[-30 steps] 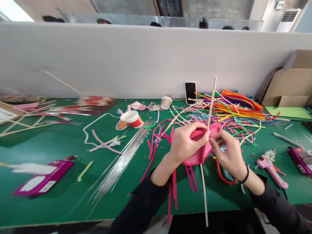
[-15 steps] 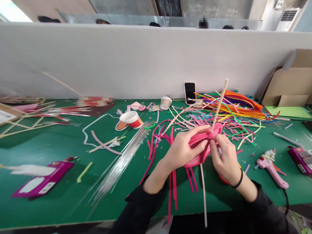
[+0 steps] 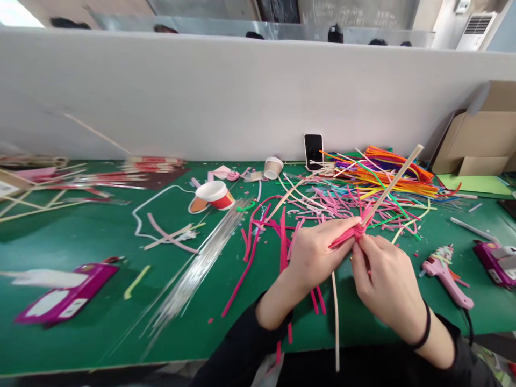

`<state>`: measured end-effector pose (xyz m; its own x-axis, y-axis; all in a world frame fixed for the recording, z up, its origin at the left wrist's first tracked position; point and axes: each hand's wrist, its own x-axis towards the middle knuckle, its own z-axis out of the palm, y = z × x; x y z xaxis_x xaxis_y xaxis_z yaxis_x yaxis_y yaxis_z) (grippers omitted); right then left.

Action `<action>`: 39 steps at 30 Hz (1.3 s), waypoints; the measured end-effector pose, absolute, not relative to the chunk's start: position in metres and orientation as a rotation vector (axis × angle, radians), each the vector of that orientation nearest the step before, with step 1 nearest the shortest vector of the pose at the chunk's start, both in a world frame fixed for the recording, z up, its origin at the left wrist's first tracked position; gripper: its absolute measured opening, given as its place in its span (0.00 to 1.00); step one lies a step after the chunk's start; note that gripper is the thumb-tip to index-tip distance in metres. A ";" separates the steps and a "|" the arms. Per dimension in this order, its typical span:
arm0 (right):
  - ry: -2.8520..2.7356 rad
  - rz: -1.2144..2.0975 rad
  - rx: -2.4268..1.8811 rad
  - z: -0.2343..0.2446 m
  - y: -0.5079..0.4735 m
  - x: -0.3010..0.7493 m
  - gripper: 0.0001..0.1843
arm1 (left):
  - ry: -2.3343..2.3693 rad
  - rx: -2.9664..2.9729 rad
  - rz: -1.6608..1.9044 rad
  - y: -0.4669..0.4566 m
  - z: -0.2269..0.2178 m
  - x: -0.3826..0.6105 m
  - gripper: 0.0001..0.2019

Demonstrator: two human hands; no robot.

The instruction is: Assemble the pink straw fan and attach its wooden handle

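Note:
My left hand is closed around a bundle of pink pipe cleaners that is gathered at one end against a thin wooden stick. The stick slants up and to the right from the bundle. My right hand pinches the gathered end from below, fingers pressed together where the pink strands meet the stick. Loose pink strands hang down under my left wrist onto the green table. A second pale stick lies on the table between my forearms.
A heap of coloured pipe cleaners lies behind my hands, with a phone against the white partition. A pink glue gun lies to the right and a bundle of thin wires to the left. Paper cups, a cardboard box.
The stick has tipped from near upright to a slant toward the right. The pink piece has been squeezed from a flat fan into a narrow bundle, and both hands have shifted slightly right.

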<state>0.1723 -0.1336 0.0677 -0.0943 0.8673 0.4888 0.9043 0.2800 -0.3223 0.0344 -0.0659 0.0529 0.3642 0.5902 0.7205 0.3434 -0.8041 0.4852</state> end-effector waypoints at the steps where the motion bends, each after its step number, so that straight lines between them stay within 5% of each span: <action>1: -1.959 -0.077 -1.578 0.068 -0.134 0.173 0.14 | 0.839 2.381 1.425 -0.065 0.052 0.035 0.13; 29: -2.265 0.068 -1.476 0.056 -0.096 0.201 0.10 | 0.886 2.422 1.180 -0.059 0.079 0.026 0.11; 39: -2.336 0.162 -1.285 0.099 -0.086 0.241 0.15 | 0.884 2.248 1.264 -0.055 0.074 0.025 0.04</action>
<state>0.2409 -0.0861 0.0991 -0.4536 0.8233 0.3414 0.7684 0.5553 -0.3182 0.0252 -0.0545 0.0742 0.3869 0.6990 0.6014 0.3244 -0.7137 0.6208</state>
